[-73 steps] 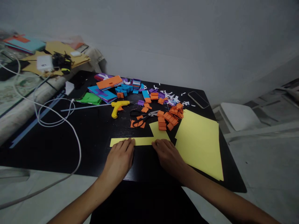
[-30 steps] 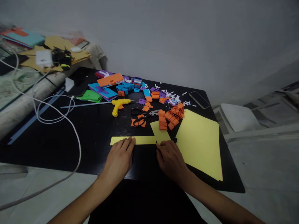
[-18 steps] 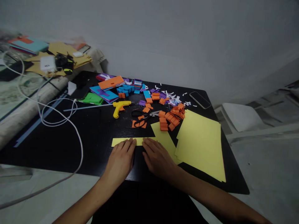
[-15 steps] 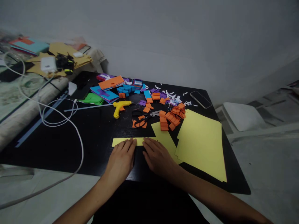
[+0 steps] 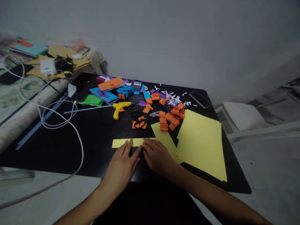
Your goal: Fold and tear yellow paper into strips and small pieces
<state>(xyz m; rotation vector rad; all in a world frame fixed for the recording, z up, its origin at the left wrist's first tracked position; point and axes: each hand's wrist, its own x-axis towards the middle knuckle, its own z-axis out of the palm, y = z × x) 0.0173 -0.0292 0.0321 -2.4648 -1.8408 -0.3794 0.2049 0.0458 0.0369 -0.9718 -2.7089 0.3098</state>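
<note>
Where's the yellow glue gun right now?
In the head view, the yellow glue gun lies left of centre on the black table, beyond the left hand, with green papers to its left and scissors to its right.

The only view comes from the person's head, above the near edge of the tabletop [image 5: 98,134], facing forward and down. It stands back enough to frame the left hand [image 5: 121,164], right hand [image 5: 158,157], near right corner and wall [image 5: 164,40] beyond the far edge.
</note>
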